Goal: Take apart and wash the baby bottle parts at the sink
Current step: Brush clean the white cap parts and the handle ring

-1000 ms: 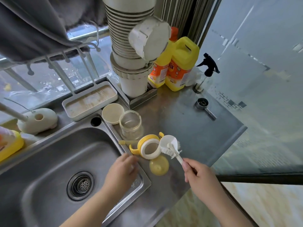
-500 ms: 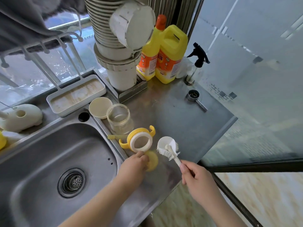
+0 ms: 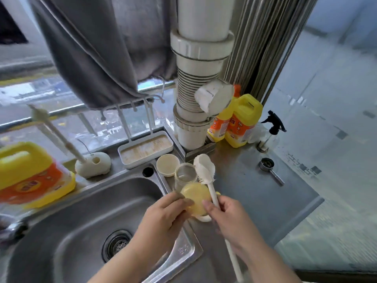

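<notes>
Yellow cap (image 3: 195,198) in left hand (image 3: 163,214), brush (image 3: 206,172) in right hand (image 3: 230,218)

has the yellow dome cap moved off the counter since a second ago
Yes. The yellow dome cap lay on the steel counter by the sink's corner; now the left hand holds it up, in front of the glass bottle.

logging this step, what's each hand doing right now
Left hand: holding the yellow cap, fingers curled on its edge.
Right hand: holding the white bottle brush by its handle.
</notes>
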`<control>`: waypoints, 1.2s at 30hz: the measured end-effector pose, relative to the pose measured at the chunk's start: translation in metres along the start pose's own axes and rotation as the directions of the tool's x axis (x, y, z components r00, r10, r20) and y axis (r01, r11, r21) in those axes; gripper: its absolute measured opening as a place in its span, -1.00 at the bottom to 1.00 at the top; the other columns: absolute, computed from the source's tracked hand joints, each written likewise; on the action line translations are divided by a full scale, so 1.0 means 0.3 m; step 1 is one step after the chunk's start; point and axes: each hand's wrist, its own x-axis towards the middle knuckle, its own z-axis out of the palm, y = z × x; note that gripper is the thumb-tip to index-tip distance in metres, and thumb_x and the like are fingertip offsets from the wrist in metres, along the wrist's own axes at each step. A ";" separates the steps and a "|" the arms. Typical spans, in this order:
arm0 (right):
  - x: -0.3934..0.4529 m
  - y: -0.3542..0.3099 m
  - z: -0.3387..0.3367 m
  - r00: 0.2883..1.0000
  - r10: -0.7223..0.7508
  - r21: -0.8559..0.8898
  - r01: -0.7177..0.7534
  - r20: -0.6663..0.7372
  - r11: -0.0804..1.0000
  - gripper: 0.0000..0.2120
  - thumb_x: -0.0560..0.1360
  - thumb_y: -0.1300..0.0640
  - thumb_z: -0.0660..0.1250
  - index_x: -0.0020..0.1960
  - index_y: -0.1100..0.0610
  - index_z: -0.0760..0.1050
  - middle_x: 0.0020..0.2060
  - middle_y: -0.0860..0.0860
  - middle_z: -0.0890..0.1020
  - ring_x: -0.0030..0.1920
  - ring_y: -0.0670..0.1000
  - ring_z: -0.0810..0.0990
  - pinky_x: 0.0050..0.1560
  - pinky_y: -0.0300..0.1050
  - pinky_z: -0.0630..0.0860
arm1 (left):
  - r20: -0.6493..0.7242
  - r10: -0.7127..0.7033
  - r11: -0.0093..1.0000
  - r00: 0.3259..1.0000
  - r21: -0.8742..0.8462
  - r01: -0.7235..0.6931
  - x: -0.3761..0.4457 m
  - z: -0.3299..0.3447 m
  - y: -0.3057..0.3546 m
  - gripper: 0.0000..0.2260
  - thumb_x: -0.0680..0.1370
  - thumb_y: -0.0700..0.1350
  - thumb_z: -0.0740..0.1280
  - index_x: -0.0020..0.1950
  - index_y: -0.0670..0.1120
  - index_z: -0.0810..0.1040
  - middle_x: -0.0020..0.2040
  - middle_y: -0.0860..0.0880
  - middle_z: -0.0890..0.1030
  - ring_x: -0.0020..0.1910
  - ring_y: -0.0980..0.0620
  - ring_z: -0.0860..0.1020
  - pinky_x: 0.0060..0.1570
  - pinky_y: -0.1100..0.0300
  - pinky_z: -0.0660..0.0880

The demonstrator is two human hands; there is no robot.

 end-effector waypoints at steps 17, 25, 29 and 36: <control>-0.055 -0.415 0.400 0.850 -0.465 -0.214 0.516 0.248 0.829 -0.82 0.58 -0.10 0.16 0.12 -0.34 0.42 -0.36 -0.17 0.57 -0.33 -0.17 0.51 -0.16 -0.19 0.45 | 0.042 -0.832 0.066 0.552 -0.982 0.175 -0.053 -0.580 0.075 -0.72 0.39 -0.23 0.30 0.08 -0.27 0.53 -0.04 -0.22 0.68 -0.08 -0.10 0.67 -0.04 0.03 0.57; -0.105 -0.481 0.382 0.685 -0.605 -0.518 0.718 0.407 0.465 -0.52 0.61 -0.01 0.13 0.14 -0.66 0.12 -0.18 -0.10 0.64 -0.26 -0.12 0.52 -0.11 -0.08 0.49 | -0.211 -0.747 0.451 0.631 -0.858 0.246 -0.082 -0.614 0.081 -0.77 0.36 -0.17 0.34 -0.01 -0.17 0.56 -0.17 -0.07 0.67 -0.12 -0.03 0.60 -0.04 0.09 0.48; -0.133 -0.480 0.379 0.639 -0.575 -0.459 0.768 0.511 0.446 -0.48 0.61 0.08 0.17 0.22 -0.58 0.17 -0.10 -0.14 0.65 -0.29 -0.24 0.53 -0.18 -0.30 0.43 | -0.240 -0.719 0.515 0.652 -0.814 0.269 -0.092 -0.632 0.083 -0.84 0.48 -0.28 0.31 0.05 -0.21 0.55 -0.10 -0.15 0.64 -0.09 -0.08 0.57 -0.03 0.10 0.48; -0.132 -0.483 0.362 0.657 -0.579 -0.455 0.753 0.483 0.475 -0.57 0.61 0.07 0.17 0.32 -0.42 0.29 -0.22 -0.13 0.65 -0.44 -0.22 0.45 -0.31 -0.28 0.40 | -0.274 -0.664 0.617 0.696 -0.726 0.304 -0.095 -0.650 0.095 -0.88 0.52 -0.30 0.29 0.02 -0.17 0.56 -0.13 -0.12 0.63 -0.12 -0.05 0.56 -0.07 0.14 0.49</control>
